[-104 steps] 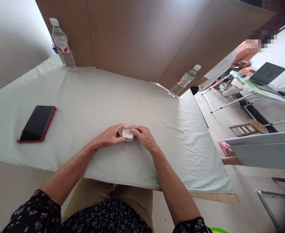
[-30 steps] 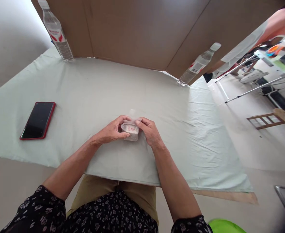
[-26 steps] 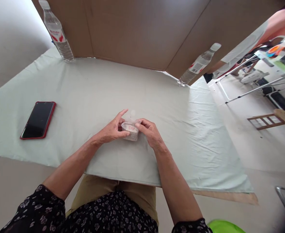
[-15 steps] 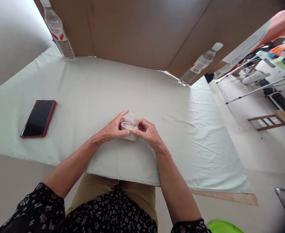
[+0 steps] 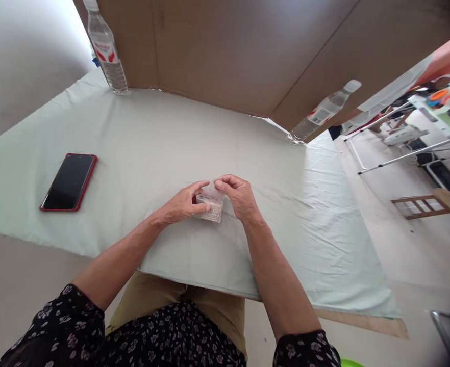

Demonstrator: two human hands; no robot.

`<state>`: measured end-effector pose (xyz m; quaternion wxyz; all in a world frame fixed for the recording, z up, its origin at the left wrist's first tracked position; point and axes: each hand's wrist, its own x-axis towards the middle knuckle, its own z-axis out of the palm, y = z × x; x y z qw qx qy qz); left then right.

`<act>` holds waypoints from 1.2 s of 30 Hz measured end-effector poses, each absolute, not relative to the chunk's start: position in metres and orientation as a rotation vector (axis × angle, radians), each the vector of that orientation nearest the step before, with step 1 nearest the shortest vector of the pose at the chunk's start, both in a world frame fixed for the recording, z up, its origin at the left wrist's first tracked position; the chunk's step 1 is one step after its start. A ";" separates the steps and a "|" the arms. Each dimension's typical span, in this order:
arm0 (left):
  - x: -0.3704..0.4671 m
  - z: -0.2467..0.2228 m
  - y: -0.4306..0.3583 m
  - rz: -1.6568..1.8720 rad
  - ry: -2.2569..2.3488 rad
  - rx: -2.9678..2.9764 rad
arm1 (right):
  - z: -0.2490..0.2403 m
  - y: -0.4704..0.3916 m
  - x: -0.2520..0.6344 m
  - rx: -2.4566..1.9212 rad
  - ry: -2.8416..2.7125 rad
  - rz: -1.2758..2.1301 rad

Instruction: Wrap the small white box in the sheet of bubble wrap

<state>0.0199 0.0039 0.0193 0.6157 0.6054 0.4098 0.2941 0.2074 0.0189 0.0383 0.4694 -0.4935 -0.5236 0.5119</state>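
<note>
A small clear plastic box [image 5: 211, 211] with whitish contents, perhaps cotton swabs, rests near the front middle of the cloth-covered table. My left hand [image 5: 189, 204] grips its left side, the thumb over the front and the fingers behind. At the box's upper right, my right hand [image 5: 238, 195] has thumb and forefinger pinched together by the clear raised lid. Whether that pinch holds the lid edge or something tiny is too small to tell.
A black phone in a red case [image 5: 69, 182] lies at left. Water bottles stand at back left [image 5: 109, 53] and back right [image 5: 322, 113], against a brown cardboard panel [image 5: 217, 56]. Beyond the table's right side is a wooden stool [image 5: 449, 200].
My right hand has let go of the box's right side and moved up and slightly right, its fingers now pinched. The box front shows more. The whole view has shifted slightly.
</note>
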 end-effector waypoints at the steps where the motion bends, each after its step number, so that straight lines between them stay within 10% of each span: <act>1: 0.020 0.020 0.005 0.682 0.960 1.418 | 0.038 0.018 0.207 -1.205 -1.301 1.226; 26: 0.018 0.019 0.012 0.811 1.224 1.626 | 0.015 -0.014 0.213 -1.060 -2.242 0.002; 36: 0.016 0.025 0.011 0.801 1.233 1.601 | 0.009 -0.017 0.217 -1.147 -2.074 0.067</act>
